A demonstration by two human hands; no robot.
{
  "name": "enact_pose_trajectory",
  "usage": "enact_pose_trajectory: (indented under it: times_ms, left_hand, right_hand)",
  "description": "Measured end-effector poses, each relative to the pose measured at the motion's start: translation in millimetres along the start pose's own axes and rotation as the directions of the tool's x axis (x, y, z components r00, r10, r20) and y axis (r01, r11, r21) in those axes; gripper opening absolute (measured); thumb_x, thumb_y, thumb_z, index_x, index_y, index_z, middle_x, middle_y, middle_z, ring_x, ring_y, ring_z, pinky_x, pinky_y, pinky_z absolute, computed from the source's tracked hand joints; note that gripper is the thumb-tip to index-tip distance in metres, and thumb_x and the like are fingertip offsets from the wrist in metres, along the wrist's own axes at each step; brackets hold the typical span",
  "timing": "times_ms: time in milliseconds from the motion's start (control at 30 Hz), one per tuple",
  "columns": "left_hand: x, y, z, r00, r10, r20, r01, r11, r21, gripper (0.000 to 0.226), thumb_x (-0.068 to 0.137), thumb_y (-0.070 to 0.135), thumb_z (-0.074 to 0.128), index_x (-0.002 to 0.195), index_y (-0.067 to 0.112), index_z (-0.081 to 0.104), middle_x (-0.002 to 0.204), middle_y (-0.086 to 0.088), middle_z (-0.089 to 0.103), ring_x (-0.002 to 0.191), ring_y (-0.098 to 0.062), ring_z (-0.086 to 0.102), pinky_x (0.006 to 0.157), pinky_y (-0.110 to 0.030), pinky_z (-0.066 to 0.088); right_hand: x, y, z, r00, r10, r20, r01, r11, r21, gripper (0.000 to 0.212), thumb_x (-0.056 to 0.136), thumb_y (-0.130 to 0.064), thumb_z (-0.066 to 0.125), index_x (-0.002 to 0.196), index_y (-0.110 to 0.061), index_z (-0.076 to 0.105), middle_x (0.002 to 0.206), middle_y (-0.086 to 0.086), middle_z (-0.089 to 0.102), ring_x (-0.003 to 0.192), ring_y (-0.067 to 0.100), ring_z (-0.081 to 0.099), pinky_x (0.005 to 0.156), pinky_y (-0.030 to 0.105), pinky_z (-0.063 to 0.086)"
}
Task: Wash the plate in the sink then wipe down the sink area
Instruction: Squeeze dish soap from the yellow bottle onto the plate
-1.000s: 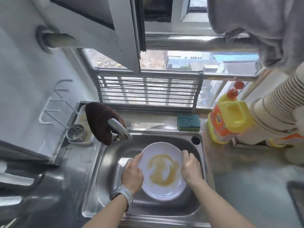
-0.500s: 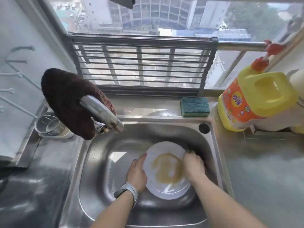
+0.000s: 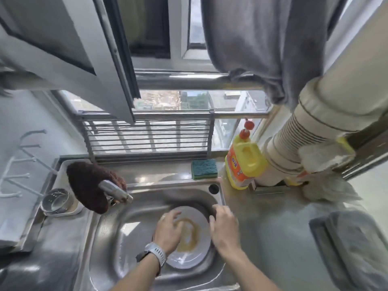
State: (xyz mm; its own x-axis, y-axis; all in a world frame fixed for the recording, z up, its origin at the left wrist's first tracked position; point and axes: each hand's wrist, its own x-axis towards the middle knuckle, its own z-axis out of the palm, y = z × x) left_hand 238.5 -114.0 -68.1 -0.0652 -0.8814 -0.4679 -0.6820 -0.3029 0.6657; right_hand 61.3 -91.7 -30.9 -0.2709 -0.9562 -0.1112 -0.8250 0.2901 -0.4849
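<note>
A white plate (image 3: 200, 220) with a yellow-brown smear lies in the bottom of the steel sink (image 3: 128, 234). My left hand (image 3: 168, 229), with a watch on its wrist, lies palm down over the plate's left half, fingers spread. My right hand (image 3: 224, 225) hovers at the plate's right rim beside the sink wall, its fingers loosely curled and apart, with nothing in it. Both hands are motion-blurred. The plate's left edge is hidden under my left hand.
The faucet (image 3: 116, 193) juts over the sink's left corner with a dark brown cloth (image 3: 88, 183) draped on it. A green sponge (image 3: 204, 169) and a yellow detergent bottle (image 3: 243, 164) stand behind the sink. A metal strainer cup (image 3: 55, 201) sits at left, and a grey cloth (image 3: 352, 244) lies on the right counter.
Both hands have come off the plate's rims: the left now lies across its face, the right has lifted beside its right edge. The camera has tilted upward.
</note>
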Motion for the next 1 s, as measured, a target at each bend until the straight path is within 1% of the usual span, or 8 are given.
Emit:
enact_pose_trajectory:
  times_ms: [167,300,467,533,633,733,867,1000]
  left_hand:
    - [-16,152,-21,0.979,0.197,-0.055,-0.204,0.959,-0.198,0.020,0.097,0.020,0.062,0.114,0.021,0.071,0.100,0.002,0.074,0.094,-0.016,0.071,0.093,-0.037,0.057]
    - [-9,241,-17,0.972,0.230,-0.045,-0.231,0.901,-0.368,0.022,0.100,0.024,0.059,0.118,0.019,0.071,0.108,-0.002,0.076,0.098,-0.017,0.073,0.089,-0.036,0.060]
    - [23,280,10,0.992,0.129,-0.001,-0.116,0.889,-0.443,0.035,0.097,0.035,0.056,0.125,0.020,0.069,0.121,-0.001,0.072,0.110,-0.019,0.069,0.102,-0.044,0.055]
    - [34,279,18,0.997,0.075,0.029,-0.051,0.866,-0.498,0.033,0.095,0.032,0.059,0.125,0.021,0.068,0.121,-0.003,0.073,0.106,-0.019,0.072,0.098,-0.043,0.059]
    - [35,273,21,0.998,0.026,0.050,0.009,0.803,-0.596,0.028,0.094,0.027,0.064,0.118,0.014,0.071,0.104,-0.006,0.078,0.095,-0.021,0.076,0.091,-0.044,0.062]
    - [20,265,9,0.999,0.044,0.024,-0.020,0.795,-0.606,0.027,0.096,0.033,0.065,0.113,0.014,0.075,0.103,-0.004,0.078,0.097,-0.019,0.073,0.090,-0.041,0.062]
    - [-28,241,-34,0.994,0.108,0.009,-0.081,0.796,-0.600,0.031,0.093,0.038,0.073,0.114,0.016,0.074,0.098,0.000,0.078,0.082,-0.013,0.073,0.057,-0.014,0.053]
    - [-68,191,-78,0.987,0.158,0.011,-0.128,0.837,-0.533,0.017,0.094,0.025,0.073,0.107,0.016,0.076,0.094,0.002,0.078,0.085,-0.009,0.073,0.069,-0.021,0.056]
  right_hand:
    - [24,-19,-117,0.925,-0.049,-0.377,0.074,0.996,0.054,0.008,0.094,-0.020,0.064,0.096,-0.015,0.070,0.093,0.003,0.065,0.086,0.026,0.065,0.071,0.036,0.050]
    - [63,-17,-176,0.879,-0.013,-0.478,0.045,0.997,0.056,0.015,0.095,-0.018,0.060,0.105,-0.011,0.069,0.101,0.005,0.068,0.096,0.027,0.063,0.080,0.037,0.046]
    - [97,-3,-184,0.935,0.034,-0.353,-0.029,0.999,0.020,0.026,0.098,-0.020,0.056,0.119,-0.013,0.069,0.111,0.005,0.072,0.104,0.025,0.065,0.087,0.035,0.047]
    - [104,5,-178,0.952,0.048,-0.301,-0.037,0.998,0.042,0.025,0.096,-0.022,0.059,0.117,-0.015,0.071,0.105,0.004,0.075,0.098,0.023,0.067,0.083,0.033,0.049]
    - [105,9,-174,0.967,0.023,-0.253,-0.004,0.997,0.074,0.022,0.094,-0.023,0.064,0.112,-0.020,0.074,0.099,-0.001,0.077,0.091,0.017,0.070,0.081,0.030,0.054]
    - [92,-2,-183,0.978,-0.037,-0.207,0.069,0.986,0.153,0.016,0.093,-0.020,0.065,0.103,-0.023,0.077,0.091,-0.006,0.077,0.081,0.009,0.069,0.072,0.021,0.051]
    - [58,-21,-192,0.988,-0.119,-0.102,0.146,0.939,0.312,0.012,0.090,-0.021,0.070,0.095,-0.030,0.076,0.083,-0.016,0.074,0.076,-0.003,0.068,0.073,0.019,0.056]
    - [15,-39,-184,0.996,-0.081,-0.031,0.086,0.860,0.503,0.010,0.086,-0.023,0.075,0.094,-0.028,0.076,0.083,-0.016,0.075,0.077,-0.001,0.070,0.072,0.017,0.055]
